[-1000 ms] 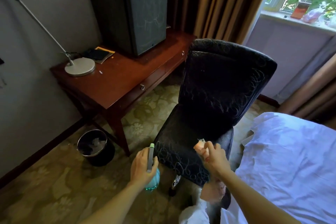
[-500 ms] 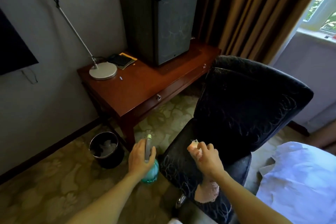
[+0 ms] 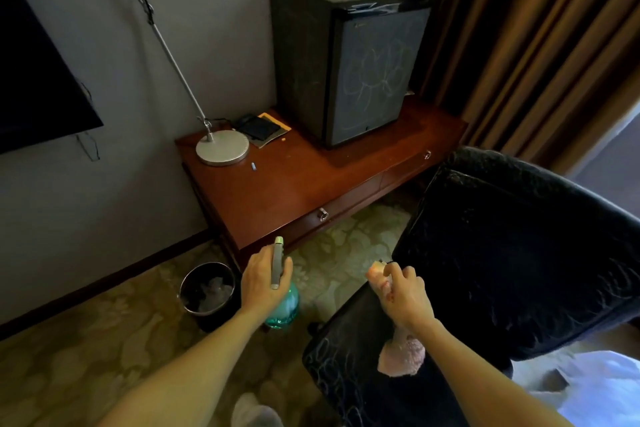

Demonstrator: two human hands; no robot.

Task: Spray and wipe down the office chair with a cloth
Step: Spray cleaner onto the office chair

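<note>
Swinging left toward the counter (image 3: pixel 294 191), the view had shifted while both hands kept their grips: left hand (image 3: pixel 263 274) curled round the spray bottle (image 3: pixel 285 308) beside the office chair (image 3: pixel 519 253), right hand (image 3: pixel 405 298) over its seat clenching the cloth (image 3: pixel 401 355), seemingly soft, limp, best held bunched.

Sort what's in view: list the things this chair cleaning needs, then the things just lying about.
For the job: office chair; spray bottle, held by the left hand; cloth, gripped by the right hand.
Lying about: mini fridge and desk lamp on the desk; waste bin on the carpet.
</note>
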